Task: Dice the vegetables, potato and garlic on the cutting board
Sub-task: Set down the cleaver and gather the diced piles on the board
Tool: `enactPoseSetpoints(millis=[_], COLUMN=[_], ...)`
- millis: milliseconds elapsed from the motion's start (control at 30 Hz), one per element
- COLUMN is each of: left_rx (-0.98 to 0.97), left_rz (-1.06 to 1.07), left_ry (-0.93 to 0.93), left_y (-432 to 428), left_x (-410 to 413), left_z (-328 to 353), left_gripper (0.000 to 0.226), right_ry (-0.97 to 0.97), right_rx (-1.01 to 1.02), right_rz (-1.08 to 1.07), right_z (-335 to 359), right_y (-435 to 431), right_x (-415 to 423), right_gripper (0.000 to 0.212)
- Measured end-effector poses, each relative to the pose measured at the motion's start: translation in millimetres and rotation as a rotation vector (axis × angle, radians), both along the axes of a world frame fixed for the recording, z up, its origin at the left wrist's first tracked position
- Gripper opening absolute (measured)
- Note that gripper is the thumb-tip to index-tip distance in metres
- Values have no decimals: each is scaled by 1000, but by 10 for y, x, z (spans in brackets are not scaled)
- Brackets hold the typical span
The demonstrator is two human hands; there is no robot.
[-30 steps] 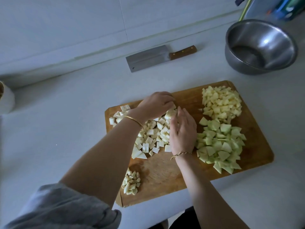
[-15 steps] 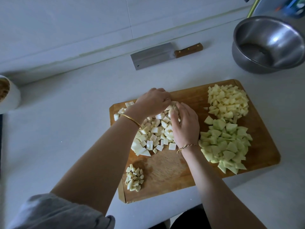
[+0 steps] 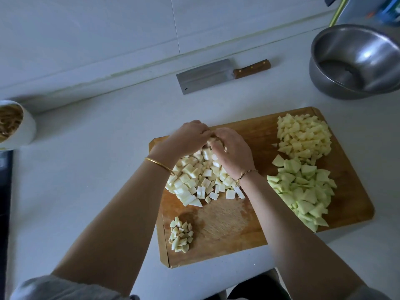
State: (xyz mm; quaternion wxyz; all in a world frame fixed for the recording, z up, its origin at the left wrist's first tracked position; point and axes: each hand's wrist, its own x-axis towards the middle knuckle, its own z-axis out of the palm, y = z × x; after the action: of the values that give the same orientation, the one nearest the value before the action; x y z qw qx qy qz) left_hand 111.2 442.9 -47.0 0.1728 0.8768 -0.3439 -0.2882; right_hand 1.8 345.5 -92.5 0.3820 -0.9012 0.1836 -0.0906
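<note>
On the wooden cutting board [image 3: 350, 204] lie four heaps. A pile of white diced pieces [image 3: 194, 180] sits at the upper left. My left hand [image 3: 188, 137] and my right hand [image 3: 233, 152] cup its far end from either side, fingers curled round the pieces, fingertips almost touching. Yellow diced potato [image 3: 303, 137] is heaped at the upper right. Pale green chunks [image 3: 303, 191] lie below it. A small heap of chopped garlic [image 3: 180, 234] sits at the lower left corner.
A cleaver [image 3: 205, 76] with a wooden handle lies flat on the white counter behind the board. A steel bowl [image 3: 355, 61] stands at the back right. A white container [image 3: 15, 124] with brownish strands sits at the left edge.
Both hands have drawn together over the far end of the white pile; my right hand moved up and left to meet the left. The view shifted slightly.
</note>
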Motion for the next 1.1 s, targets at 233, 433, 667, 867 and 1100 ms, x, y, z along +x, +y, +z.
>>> enactPoseSetpoints(millis=[233,433,667,867,1100], left_rx=[-82,-115,-160,-187,-166], left_rz=[50,84,188,176,215], left_ry=[-71,-77,11,31,41], left_y=[97,127,131,156,226], left_x=[-41,-107,-34,67,129], left_z=[-85,-66,13,33,-16], left_gripper=[33,34,33,33,37], right_ry=[130,222,122,108,61], right_rx=[-134,-151,235,288,397], right_rz=[111,172,58,35,-41], right_z=[125,163,342,327,383], right_y=[12,-15,-145,-176,-129], right_x=[44,-10,-27,61,225], right_gripper=[49,57,48,53,55])
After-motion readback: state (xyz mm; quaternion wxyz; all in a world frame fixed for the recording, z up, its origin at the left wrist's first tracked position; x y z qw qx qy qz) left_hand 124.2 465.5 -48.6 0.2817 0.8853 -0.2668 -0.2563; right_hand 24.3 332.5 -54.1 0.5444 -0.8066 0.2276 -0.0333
